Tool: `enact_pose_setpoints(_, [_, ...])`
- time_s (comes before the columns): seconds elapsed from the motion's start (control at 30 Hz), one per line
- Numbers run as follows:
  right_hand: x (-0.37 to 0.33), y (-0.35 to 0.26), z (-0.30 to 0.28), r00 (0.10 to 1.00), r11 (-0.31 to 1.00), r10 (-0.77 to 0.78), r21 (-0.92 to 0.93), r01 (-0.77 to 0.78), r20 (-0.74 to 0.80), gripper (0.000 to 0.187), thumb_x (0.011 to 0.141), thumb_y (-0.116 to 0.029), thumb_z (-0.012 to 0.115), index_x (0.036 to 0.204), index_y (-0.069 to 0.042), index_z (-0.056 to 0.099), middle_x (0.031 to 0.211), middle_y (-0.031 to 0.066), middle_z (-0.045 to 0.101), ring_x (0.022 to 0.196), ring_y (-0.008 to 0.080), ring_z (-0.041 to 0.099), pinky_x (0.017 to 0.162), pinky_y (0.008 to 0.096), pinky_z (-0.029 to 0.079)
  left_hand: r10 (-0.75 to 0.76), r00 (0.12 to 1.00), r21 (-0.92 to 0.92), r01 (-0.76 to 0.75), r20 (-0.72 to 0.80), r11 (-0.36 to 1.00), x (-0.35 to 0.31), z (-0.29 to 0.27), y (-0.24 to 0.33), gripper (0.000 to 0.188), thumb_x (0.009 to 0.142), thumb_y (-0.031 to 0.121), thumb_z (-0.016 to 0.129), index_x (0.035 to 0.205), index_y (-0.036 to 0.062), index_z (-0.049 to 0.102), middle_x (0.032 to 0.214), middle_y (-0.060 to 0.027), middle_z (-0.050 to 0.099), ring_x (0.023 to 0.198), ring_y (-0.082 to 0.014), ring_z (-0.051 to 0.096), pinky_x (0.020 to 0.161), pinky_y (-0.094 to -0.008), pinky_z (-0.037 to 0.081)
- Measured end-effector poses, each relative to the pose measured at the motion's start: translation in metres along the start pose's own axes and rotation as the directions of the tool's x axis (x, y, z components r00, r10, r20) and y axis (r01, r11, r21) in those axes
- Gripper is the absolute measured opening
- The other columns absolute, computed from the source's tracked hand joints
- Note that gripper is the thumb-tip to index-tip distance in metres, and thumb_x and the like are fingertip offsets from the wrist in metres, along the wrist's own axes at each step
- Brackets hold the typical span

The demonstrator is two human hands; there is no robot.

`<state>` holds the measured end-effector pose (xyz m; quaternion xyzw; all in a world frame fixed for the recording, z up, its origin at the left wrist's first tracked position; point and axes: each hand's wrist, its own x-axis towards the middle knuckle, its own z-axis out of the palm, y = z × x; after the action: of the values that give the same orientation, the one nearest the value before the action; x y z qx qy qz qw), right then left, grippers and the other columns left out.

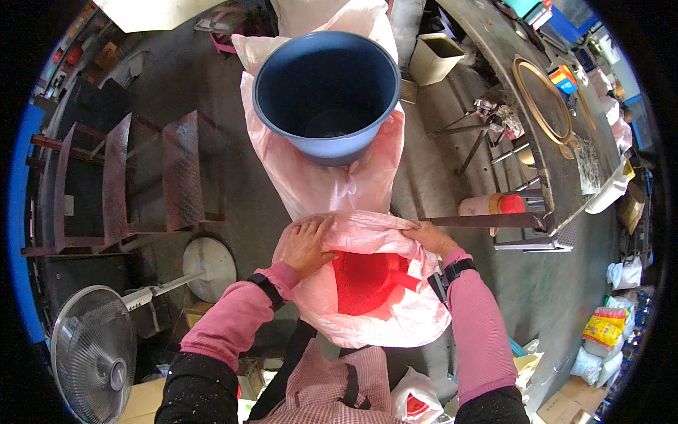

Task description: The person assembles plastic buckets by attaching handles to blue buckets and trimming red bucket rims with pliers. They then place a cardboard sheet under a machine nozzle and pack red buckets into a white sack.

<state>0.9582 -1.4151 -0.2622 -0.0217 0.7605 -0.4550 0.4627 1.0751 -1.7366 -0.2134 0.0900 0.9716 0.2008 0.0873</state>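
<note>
A pink woven sack (367,331) stands in front of me with its mouth wide and its rim rolled outward. Red granular material (359,290) lies inside, and a flat red piece (406,280), like a scoop handle, sticks out of it toward the right. My left hand (308,247) grips the rim at the far left, thumb on the inner side. At the far right, my right hand (432,239) is closed on the same rim, its fingertips partly hidden by the folds. Just beyond, a blue bucket (325,145) rests on another pale pink sack (339,187).
At left are rusty metal steps (185,169) and a standing fan (95,353). A worktable (526,120) runs along the right, with a bottle with a red cap (494,205) beside its leg. A cream bin (434,60) stands behind; plastic bags (600,346) sit far right.
</note>
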Motion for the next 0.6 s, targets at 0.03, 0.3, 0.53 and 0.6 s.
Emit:
enact_pose_setpoints(0.03, [0.003,0.001,-0.002,0.997,0.997,-0.044,0.062,0.04,0.059,0.045,0.09,-0.032,0.064,0.121,0.001,0.063,0.111,0.0082,0.068,0.098,0.016,0.059,0.092,0.0282,0.045,0.0,0.997,-0.058,0.004,0.08,0.998,0.002,0.007,-0.006,0.073,0.079,0.039,0.072,0.137,0.004,0.046,0.129,-0.0144,0.056,0.126,-0.028,0.049,0.109,-0.04,0.033])
enact_pose_setpoints(0.3, [0.009,-0.032,-0.014,0.994,0.858,0.039,-0.506,-0.088,-0.107,0.064,0.077,-0.04,0.075,0.124,0.0,0.059,0.106,0.0191,0.068,0.095,0.0328,0.064,0.085,0.0398,0.05,-0.079,0.84,-0.802,0.536,0.536,0.262,0.019,0.052,-0.045,0.038,0.092,0.031,0.059,0.113,0.0012,0.068,0.107,-0.0129,0.07,0.09,-0.0257,0.065,0.083,-0.0368,0.049])
enact_pose_setpoints(0.53, [-0.13,-0.128,0.102,0.814,0.549,-0.58,-0.719,0.426,0.039,0.062,0.077,-0.045,0.073,0.118,-0.001,0.059,0.112,0.0199,0.063,0.102,0.0369,0.06,0.09,0.0464,0.047,-0.261,0.613,-0.643,0.765,0.746,-0.038,0.029,0.043,-0.045,0.036,0.088,0.027,0.065,0.104,-0.0042,0.069,0.103,-0.0112,0.069,0.09,-0.0187,0.063,0.083,-0.0346,0.049])
enact_pose_setpoints(0.6, [-0.15,-0.135,0.162,0.867,0.627,-0.497,-0.683,0.375,0.02,0.085,0.073,-0.047,0.077,0.137,-0.002,0.044,0.133,0.0215,0.053,0.121,0.0361,0.051,0.105,0.0474,0.036,-0.309,0.598,-0.623,0.782,0.74,0.021,0.028,0.046,-0.046,0.036,0.089,0.028,0.063,0.107,-0.0027,0.068,0.103,-0.0125,0.068,0.091,-0.0202,0.063,0.082,-0.035,0.049])
